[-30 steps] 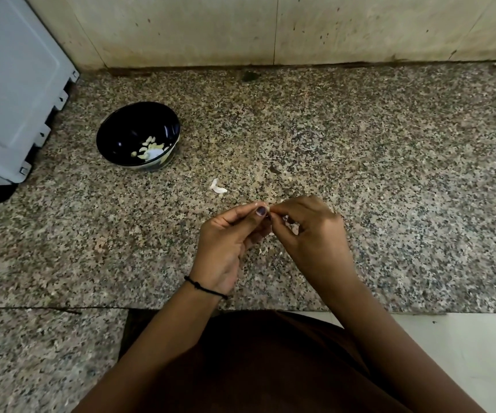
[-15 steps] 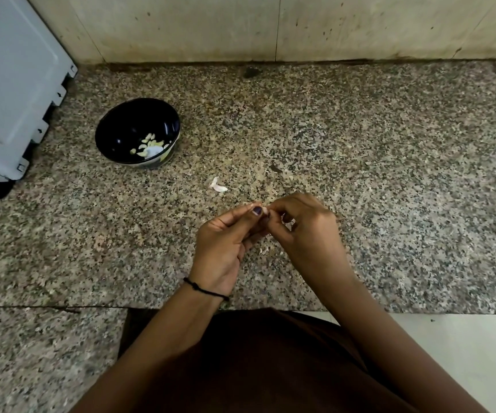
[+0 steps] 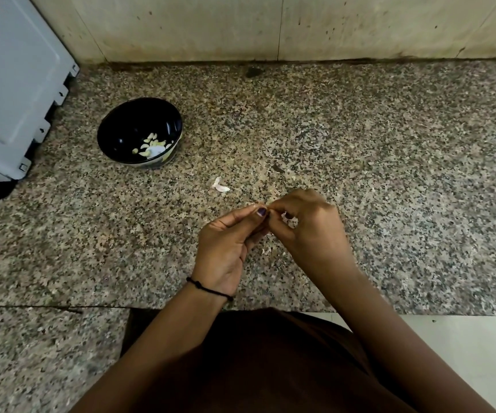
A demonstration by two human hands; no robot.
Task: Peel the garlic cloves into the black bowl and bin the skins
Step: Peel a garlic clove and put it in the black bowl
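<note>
- Left hand (image 3: 226, 248): fingers (image 3: 260, 211) curled, thumb and forefinger tips pressed together in a tight pinch; dark glossy polish on the thumbnail.
- Right hand (image 3: 309, 228): knuckles up, fingers bent in, tips meeting the left hand's tips.
- Small pale garlic clove (image 3: 288, 219): I see only whitish bits of it between the two sets of fingertips, held just above the table. Its shape is mostly hidden, and I cannot tell how much is peeled.
- Round glossy black bowl (image 3: 130, 123): on the table to the far left of the hands, well apart from them. It has a smooth dark inside and a pale patterned outer wall.
- Peeled yellowish cloves (image 3: 151, 146): a small heap of curved pieces low in the bowl, on its near-right side.
- Curled white scrap (image 3: 220, 186): lies on the table between bowl and hands; I cannot tell whether it is skin or clove.
- Tiny pale flecks (image 3: 266, 251): on the table under the hands.
- Speckled grey-brown granite table (image 3: 389, 174): polished, grainy.
- Thin black thread band (image 3: 208, 289): round the left wrist.
- Flat grey panel with notched edge (image 3: 11, 84): at far left.
- Stained beige wall tiles (image 3: 270, 25): behind.
</note>
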